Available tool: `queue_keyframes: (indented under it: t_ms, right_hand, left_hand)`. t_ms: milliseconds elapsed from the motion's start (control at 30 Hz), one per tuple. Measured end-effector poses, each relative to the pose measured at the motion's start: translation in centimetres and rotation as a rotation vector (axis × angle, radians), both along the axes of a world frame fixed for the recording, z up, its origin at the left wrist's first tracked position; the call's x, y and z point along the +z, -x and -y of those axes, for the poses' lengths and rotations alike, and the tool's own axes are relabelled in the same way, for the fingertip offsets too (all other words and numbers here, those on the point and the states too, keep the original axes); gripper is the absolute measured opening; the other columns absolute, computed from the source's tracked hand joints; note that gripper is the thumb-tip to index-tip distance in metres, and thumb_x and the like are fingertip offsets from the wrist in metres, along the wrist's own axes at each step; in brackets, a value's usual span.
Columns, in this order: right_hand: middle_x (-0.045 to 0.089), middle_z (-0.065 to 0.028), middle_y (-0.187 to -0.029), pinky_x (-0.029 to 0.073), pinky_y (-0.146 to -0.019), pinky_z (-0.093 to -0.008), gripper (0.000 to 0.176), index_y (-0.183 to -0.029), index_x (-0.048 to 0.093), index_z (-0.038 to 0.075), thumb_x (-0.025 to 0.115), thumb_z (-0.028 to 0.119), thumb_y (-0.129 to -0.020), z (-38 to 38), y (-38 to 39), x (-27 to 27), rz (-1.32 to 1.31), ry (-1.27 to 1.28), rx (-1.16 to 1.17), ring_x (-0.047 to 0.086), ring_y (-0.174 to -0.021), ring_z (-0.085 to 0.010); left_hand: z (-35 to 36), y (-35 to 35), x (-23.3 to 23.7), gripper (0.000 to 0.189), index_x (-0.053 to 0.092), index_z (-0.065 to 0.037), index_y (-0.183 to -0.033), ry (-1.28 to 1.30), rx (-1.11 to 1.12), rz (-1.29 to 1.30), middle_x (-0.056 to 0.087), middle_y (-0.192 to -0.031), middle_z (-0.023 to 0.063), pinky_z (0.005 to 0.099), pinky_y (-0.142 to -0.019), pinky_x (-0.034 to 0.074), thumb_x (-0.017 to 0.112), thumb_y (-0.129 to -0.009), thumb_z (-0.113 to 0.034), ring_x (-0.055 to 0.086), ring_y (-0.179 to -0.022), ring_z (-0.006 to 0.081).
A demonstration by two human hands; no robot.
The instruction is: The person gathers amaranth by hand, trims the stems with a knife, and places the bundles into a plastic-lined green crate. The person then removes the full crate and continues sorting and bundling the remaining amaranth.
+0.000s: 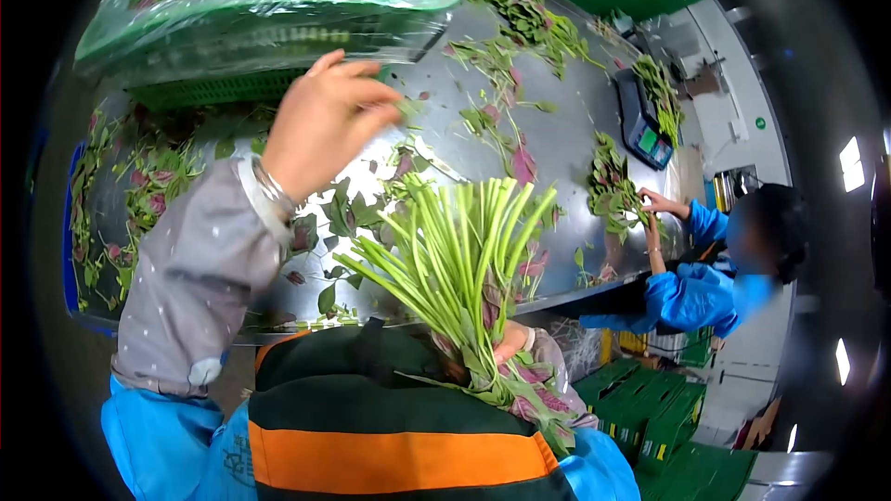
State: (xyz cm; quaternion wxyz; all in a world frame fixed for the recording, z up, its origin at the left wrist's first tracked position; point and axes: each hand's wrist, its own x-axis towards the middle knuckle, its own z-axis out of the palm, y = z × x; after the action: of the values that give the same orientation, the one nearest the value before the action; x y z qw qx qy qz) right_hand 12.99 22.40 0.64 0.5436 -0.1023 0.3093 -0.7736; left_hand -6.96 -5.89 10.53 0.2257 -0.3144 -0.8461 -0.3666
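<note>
My right hand (509,343) is wrapped around a bunch of amaranth greens (464,269) close to my apron. Its pale green stems fan out away from me over the table edge, while the red-and-green leaves hang down by my right sleeve. My left hand (327,122) is raised over the metal table, slightly blurred, with bent fingers apart and nothing visible in them. Just beyond it stands a green crate (278,32) lined with clear plastic and filled with leafy greens. Loose leaves (348,213) lie on the table below my left hand.
More greens (529,14) are heaped on the far side of the metal table (566,121). A digital scale (642,121) holds another bunch. At right, a co-worker in blue sleeves (691,297) handles greens (613,187). Stacked green crates (650,408) stand lower right.
</note>
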Motion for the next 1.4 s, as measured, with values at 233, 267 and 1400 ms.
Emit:
queue_keyframes:
  t_ms: [233,267,1400]
  right_hand:
    - [0.043,-0.0127,-0.116,0.029,-0.093,-0.0402,0.073,-0.122,0.044,0.002,0.07,0.04,-0.066,1.4,1.8,1.5,-0.294,-0.118,0.043,0.039,-0.109,-0.0261]
    - [0.043,-0.0126,-0.118,0.031,-0.092,-0.0386,0.077,-0.125,0.04,0.003,0.07,0.041,-0.066,1.5,1.7,0.9,-0.306,-0.135,0.071,0.04,-0.109,-0.0256]
    - [0.045,-0.0108,-0.125,0.031,-0.095,-0.0335,0.082,-0.131,0.034,0.0,0.075,0.022,-0.064,0.1,2.8,-0.1,-0.194,-0.23,0.19,0.04,-0.114,-0.0207]
  left_hand:
    - [-6.7,-3.9,2.1,0.048,0.064,-0.01,-0.089,0.518,-0.538,0.583,0.06,-0.092,0.0091,0.0554,-0.101,0.016,0.077,-0.056,-0.043,0.05,-0.102,0.029]
    - [-6.7,-3.9,2.1,0.051,0.063,-0.009,-0.091,0.556,-0.617,0.712,0.06,-0.091,0.0089,0.0551,-0.1,0.016,0.077,-0.056,-0.043,0.051,-0.1,0.0289]
    - [-4.7,2.0,0.9,0.009,0.068,-0.009,-0.075,0.114,-0.678,0.361,0.066,-0.074,0.0032,0.0353,-0.076,0.046,0.068,-0.071,-0.016,0.063,-0.07,0.0174]
